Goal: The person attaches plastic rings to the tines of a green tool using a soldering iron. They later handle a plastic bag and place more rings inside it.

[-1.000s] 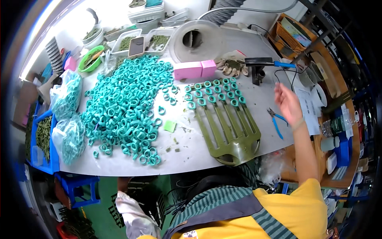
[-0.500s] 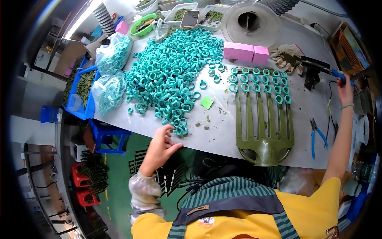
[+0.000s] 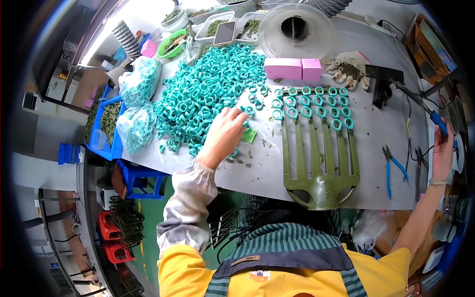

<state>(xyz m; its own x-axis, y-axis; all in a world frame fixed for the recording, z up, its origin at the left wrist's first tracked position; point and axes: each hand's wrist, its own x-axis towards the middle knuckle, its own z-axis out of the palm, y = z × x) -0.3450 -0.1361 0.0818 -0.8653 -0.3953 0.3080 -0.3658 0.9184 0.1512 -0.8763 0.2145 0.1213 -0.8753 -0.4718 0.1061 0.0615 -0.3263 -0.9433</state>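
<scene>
My left hand point(image 3: 223, 137) is over the right edge of a large pile of teal plastic rings point(image 3: 193, 94). Its fingers are bent together at the rings, and the fingertips partly hide what is between them. My right hand point(image 3: 443, 151), at the far right, is closed round the blue handle of a tool like a soldering iron point(image 3: 436, 119). The tool's metal shaft reaches left to a black stand point(image 3: 385, 81). Between my hands lies an olive-green fork-shaped plastic piece point(image 3: 321, 180), with rows of teal rings point(image 3: 306, 101) on and above its far tine ends.
Pink blocks point(image 3: 284, 69), a stained glove point(image 3: 349, 68) and a round translucent lid point(image 3: 267, 34) are behind the fork piece. Blue-handled pliers point(image 3: 396, 166) lie to its right. Bags of rings point(image 3: 136, 126) stand left of the pile; a phone point(image 3: 225, 32) rests on tubs.
My left hand has moved from the table's near edge forward and right to the pile. My right hand has come lower and slightly right with the blue handle. The view has shifted a little.
</scene>
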